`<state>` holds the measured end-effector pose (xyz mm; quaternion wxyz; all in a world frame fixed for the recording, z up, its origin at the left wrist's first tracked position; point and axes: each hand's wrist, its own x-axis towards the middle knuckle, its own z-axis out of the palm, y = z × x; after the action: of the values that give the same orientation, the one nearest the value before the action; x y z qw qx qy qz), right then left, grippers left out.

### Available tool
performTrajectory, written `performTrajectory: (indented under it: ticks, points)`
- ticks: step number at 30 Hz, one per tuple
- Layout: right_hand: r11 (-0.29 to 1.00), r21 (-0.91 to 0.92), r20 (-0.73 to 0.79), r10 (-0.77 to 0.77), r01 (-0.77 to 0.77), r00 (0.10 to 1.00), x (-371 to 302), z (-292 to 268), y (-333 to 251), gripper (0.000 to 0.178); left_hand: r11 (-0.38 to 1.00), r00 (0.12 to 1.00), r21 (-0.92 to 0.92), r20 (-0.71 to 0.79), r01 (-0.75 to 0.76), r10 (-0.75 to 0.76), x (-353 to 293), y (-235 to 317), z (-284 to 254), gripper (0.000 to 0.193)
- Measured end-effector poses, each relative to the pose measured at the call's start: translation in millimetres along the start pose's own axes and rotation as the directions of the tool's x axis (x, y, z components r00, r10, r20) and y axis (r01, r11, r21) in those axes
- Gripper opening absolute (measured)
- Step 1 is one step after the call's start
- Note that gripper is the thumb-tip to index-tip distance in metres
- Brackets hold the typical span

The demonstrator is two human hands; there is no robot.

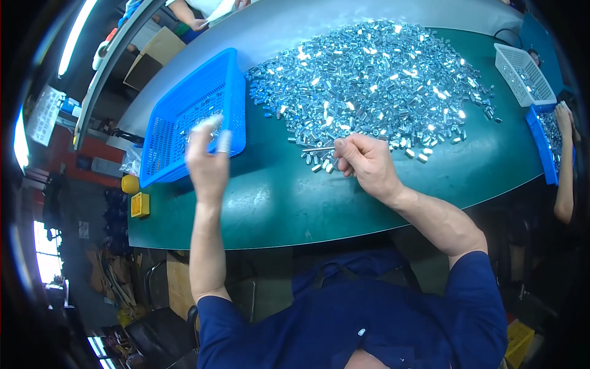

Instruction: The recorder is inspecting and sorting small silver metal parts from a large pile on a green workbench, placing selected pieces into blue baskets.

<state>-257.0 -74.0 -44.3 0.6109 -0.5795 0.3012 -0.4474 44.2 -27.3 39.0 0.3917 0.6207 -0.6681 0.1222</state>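
My left hand (208, 169) is raised at the near side of a blue plastic basket (236, 98). White covers sit on some of its fingertips, which are apart and slightly blurred; nothing shows between them. In the basket lie some small metal pieces (212, 104). My right hand (372, 166) is closed around a thin metal rod (318, 149) that points left, over the near edge of the heap. That large heap of short, shiny metal cylinders (369, 80), some apparently hollow, spreads across the green tabletop (283, 212).
Two yellow containers (140, 205) stand at the table's left edge. At the far right are a white basket (525, 77) and a blue bin (544, 147) of metal pieces, with another person's arm (564, 166) over it. Someone else's hand (198, 24) shows beyond the table.
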Motion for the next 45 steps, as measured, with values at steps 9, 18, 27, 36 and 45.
performTrajectory:
  ticks: [9,18,27,36,45]
  points:
    - [0.999,0.0,-0.008,0.047,-0.047,0.999,1.6,2.3,3.2,0.037,1.0,0.914,0.0,0.406,-0.012,0.011,-47.7,3.9,83.7,0.029]
    - [0.996,0.017,0.079,0.086,-0.088,0.993,-4.8,6.9,-4.9,0.036,0.997,0.905,-0.023,0.422,0.067,-0.051,-54.2,2.0,73.5,0.023]
    - [0.989,-0.103,0.113,0.12,-0.109,0.986,-1.1,8.8,3.5,0.029,0.704,0.704,-0.337,0.632,0.625,-0.323,-57.9,10.9,68.1,0.028]
    - [0.977,-0.207,0.096,0.081,-0.06,0.992,-1.7,8.7,5.6,0.024,-0.064,0.557,-0.61,0.756,0.79,-0.344,-71.1,28.6,70.2,0.023]
    - [0.987,-0.159,-0.011,-0.017,0.015,1.0,-0.1,6.6,7.0,0.024,-0.042,0.629,-0.674,0.708,0.737,-0.319,-78.6,45.8,66.3,0.019]
